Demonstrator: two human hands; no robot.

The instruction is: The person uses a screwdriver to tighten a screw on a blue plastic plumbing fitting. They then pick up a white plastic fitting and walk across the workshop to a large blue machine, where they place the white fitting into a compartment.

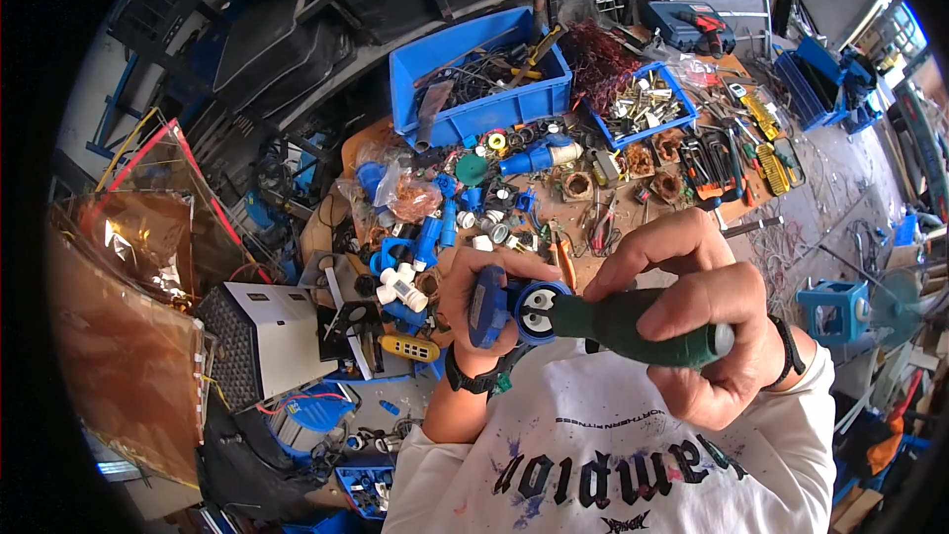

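Note:
My left hand (458, 289) is closed around a blue industrial socket (564, 289). Its hinged blue lid (486, 309) stands swung open, and the round face with white inner parts is turned toward me. A thick green screwdriver handle (647, 329) lies in my right hand (727, 307), pinched between thumb and fingers. The handle's narrow end reaches the socket's face; I cannot make out the tip or whether it sits in a hole. Behind both hands, blue connector bodies (428, 240) and white plastic fittings (402, 287) lie on the cluttered workbench.
A large blue bin (494, 121) of tools stands at the back, beside a blue tray (660, 131) of metal pieces. Pliers (601, 227), hex keys (714, 163) and a red drill (708, 30) lie rightward. A yellow remote (408, 347) is at the left.

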